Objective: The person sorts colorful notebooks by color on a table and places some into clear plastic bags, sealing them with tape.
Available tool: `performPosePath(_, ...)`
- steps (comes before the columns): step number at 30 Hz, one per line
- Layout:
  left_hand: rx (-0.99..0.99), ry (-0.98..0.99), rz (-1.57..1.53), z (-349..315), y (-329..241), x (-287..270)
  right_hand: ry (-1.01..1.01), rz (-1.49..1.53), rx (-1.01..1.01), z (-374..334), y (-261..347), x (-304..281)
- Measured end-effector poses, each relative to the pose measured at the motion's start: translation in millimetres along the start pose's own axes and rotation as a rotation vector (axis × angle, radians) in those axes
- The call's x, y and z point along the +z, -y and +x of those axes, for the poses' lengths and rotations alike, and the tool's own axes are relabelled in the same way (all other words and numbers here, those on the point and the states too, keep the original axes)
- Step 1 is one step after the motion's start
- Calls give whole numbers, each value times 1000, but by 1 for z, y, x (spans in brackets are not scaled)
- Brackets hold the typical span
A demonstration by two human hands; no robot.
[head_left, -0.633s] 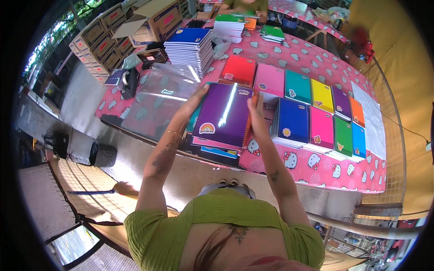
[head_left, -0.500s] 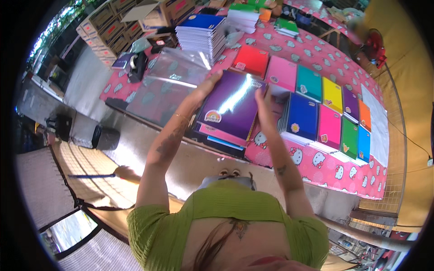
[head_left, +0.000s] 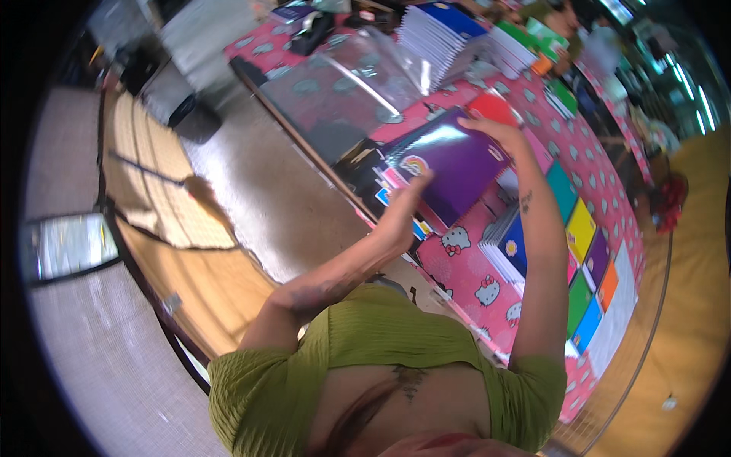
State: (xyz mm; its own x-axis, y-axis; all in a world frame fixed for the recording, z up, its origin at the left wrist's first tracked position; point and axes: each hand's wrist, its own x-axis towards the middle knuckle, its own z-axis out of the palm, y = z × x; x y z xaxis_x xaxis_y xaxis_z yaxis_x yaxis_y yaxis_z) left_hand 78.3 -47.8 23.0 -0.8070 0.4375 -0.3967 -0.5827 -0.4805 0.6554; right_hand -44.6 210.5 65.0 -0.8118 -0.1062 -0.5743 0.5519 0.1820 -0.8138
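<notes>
A purple notebook (head_left: 464, 167) with a rainbow sticker tops a small pile of notebooks, whose pink and blue edges show beneath it. My left hand (head_left: 411, 199) grips the near left edge, its thumb on the cover and its other fingers hidden below. On the far edge lies my right hand (head_left: 495, 133), fingers bent over the border. A clear plastic sheet (head_left: 343, 91) is spread on the table to the left of the pile. Behind the pile, a red notebook (head_left: 493, 107) is partly covered by my right hand.
Notebooks in rows, among them a yellow one (head_left: 580, 228) and a green one (head_left: 579, 301), fill the table's right side. A tall notebook stack (head_left: 434, 46) and a black tape dispenser (head_left: 312, 34) stand farther back. The pink patterned tablecloth (head_left: 472, 251) covers the table.
The view has turned, so the table appears tilted. My left hand has shifted from the pile's far left side to its near edge; my right hand has moved to the far edge.
</notes>
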Motion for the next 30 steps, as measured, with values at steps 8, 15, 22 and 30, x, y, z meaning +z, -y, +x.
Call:
performPosePath(8, 71, -98, 37, -7, 20, 9, 76, 56, 119, -16, -11, -22)
performPosePath(15, -44, -24, -64, 1, 33, -15, 55, -6, -13, 27, -41, -42)
performPosePath(22, -67, -266, -11, 24, 33, -104, -81, 211, -218, -6, -73, -72)
performPosePath(30, 293, -250, 431, 115, 39, -135, -537, 769, -533, -23, -202, -16)
